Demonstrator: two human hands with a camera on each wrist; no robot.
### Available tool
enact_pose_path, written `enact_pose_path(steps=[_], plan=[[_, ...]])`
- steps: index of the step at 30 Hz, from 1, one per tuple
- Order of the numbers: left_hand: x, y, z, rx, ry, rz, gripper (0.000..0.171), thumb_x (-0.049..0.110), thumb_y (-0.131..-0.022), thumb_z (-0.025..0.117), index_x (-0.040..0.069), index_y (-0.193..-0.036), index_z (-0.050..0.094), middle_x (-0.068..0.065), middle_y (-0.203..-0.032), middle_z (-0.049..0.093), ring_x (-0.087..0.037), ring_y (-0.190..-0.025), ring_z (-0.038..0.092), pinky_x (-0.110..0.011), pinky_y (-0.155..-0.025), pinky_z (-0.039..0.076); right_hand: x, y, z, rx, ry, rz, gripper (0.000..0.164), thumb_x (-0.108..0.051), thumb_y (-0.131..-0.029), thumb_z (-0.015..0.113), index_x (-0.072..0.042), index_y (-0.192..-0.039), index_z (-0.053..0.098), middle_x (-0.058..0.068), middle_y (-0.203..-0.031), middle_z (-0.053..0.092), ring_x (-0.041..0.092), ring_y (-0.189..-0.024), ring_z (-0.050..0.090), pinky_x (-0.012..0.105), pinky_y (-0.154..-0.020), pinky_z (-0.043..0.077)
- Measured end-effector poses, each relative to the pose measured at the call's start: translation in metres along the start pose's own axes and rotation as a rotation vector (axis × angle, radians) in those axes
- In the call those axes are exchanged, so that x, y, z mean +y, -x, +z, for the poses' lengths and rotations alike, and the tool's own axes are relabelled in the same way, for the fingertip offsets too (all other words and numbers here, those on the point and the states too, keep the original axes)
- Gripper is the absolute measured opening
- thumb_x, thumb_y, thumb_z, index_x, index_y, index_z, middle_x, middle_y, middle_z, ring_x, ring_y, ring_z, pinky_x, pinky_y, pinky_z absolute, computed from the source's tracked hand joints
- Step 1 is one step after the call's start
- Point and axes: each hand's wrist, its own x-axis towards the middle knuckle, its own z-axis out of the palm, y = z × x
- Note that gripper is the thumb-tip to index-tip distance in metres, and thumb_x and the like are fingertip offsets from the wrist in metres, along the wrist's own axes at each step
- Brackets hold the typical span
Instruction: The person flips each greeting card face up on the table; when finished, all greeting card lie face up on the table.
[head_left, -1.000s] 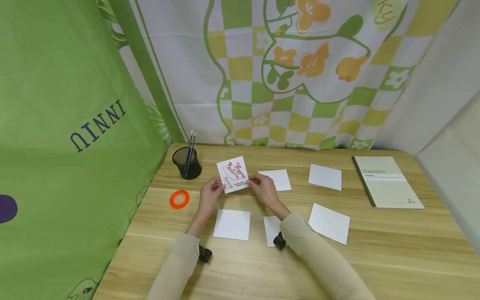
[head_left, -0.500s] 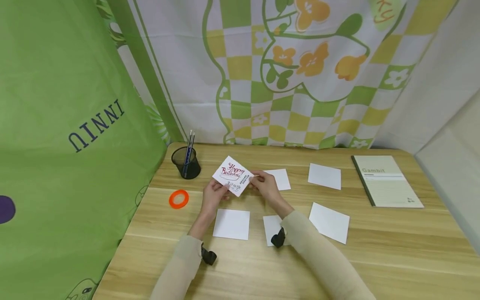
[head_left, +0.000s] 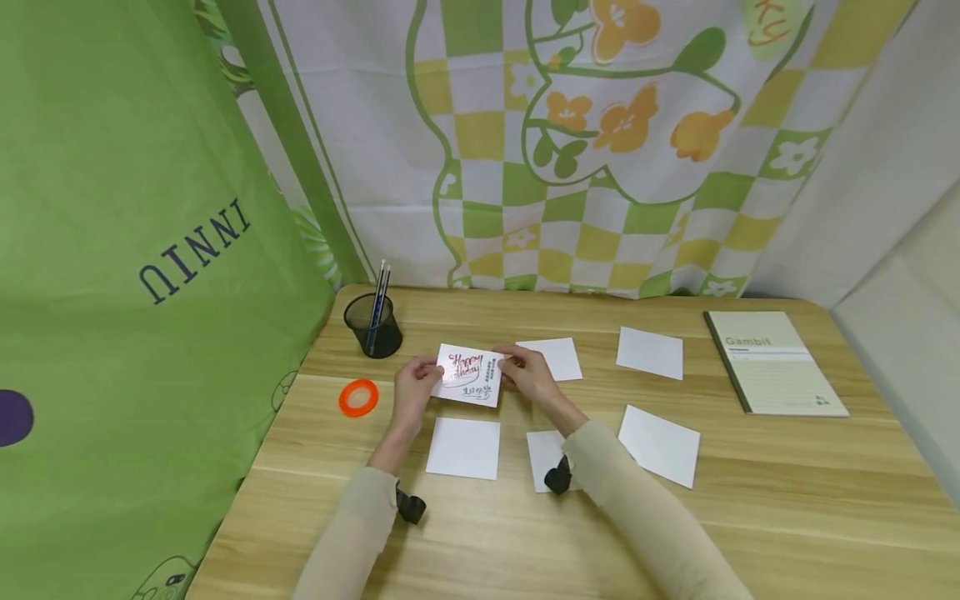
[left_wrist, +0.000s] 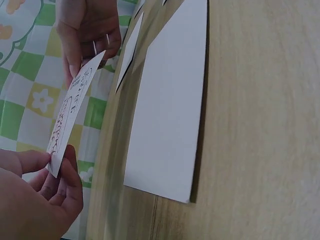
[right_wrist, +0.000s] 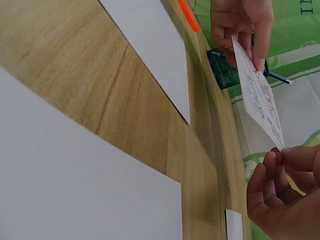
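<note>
A white card (head_left: 467,377) with red "Happy Birthday" lettering and smaller dark writing is held up over the table. My left hand (head_left: 414,387) pinches its left edge between thumb and fingers. At the opposite edge, my right hand (head_left: 529,373) pinches it the same way. Both wrist views show the card (left_wrist: 75,110) tilted and raised off the wood, thumbs on the written side. Just below it in the head view lies a blank white card (head_left: 463,448). Another white card (head_left: 542,458) is partly covered by the right sleeve and a black wrist strap.
More white cards lie at the back (head_left: 557,358) and toward the right (head_left: 649,352). An orange ring of tape (head_left: 358,397) sits left of the hands. Behind it stands a black mesh pen holder (head_left: 384,335) with pencils. A Gambit notebook (head_left: 780,367) rests at the right.
The lettered card has turned in both hands, first to a diamond angle, then to nearly level lettering. It is now slightly nearer to me, and the left hand has shifted its grip to the left edge.
</note>
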Motion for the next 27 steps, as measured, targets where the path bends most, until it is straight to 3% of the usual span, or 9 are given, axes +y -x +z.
enact_pose_path(steps=[5,10,20,27], plan=[[0.001,0.001,0.002,-0.004,-0.007,-0.033,0.020,0.004,-0.087,0.067,-0.002,-0.106,0.067,-0.008,-0.081,0.063,-0.014,-0.060,0.051,-0.023,-0.048,0.044,0.003,-0.001,0.000,0.054,-0.058,0.049,0.032,-0.005,-0.092,0.061,0.003,-0.123,0.060,0.014,-0.091,0.064,0.026,-0.080,0.065,0.032,-0.074,0.057],[0.004,0.000,0.003,-0.005,0.045,-0.090,0.023,0.005,-0.091,0.064,-0.003,-0.113,0.062,-0.015,-0.090,0.065,-0.014,-0.064,0.055,-0.029,-0.051,0.050,0.004,0.000,0.001,0.044,-0.165,0.101,0.035,-0.002,-0.090,0.063,0.003,-0.124,0.059,0.015,-0.093,0.064,0.029,-0.087,0.064,0.037,-0.082,0.056],[0.006,-0.005,0.001,0.039,0.113,-0.044,0.017,0.002,-0.091,0.062,-0.003,-0.107,0.061,-0.014,-0.085,0.065,-0.015,-0.061,0.054,-0.026,-0.050,0.049,0.002,0.006,0.004,-0.039,-0.073,0.054,0.036,0.000,-0.086,0.068,0.003,-0.121,0.060,0.014,-0.086,0.069,0.023,-0.077,0.067,0.038,-0.071,0.057],[0.007,-0.010,0.000,0.015,0.103,-0.077,0.027,0.007,-0.092,0.063,-0.004,-0.116,0.060,-0.013,-0.088,0.064,-0.014,-0.063,0.054,-0.026,-0.051,0.049,0.001,0.006,0.004,0.005,-0.096,0.051,0.035,0.002,-0.085,0.068,0.005,-0.119,0.061,0.017,-0.088,0.069,0.016,-0.072,0.065,0.028,-0.067,0.056]])
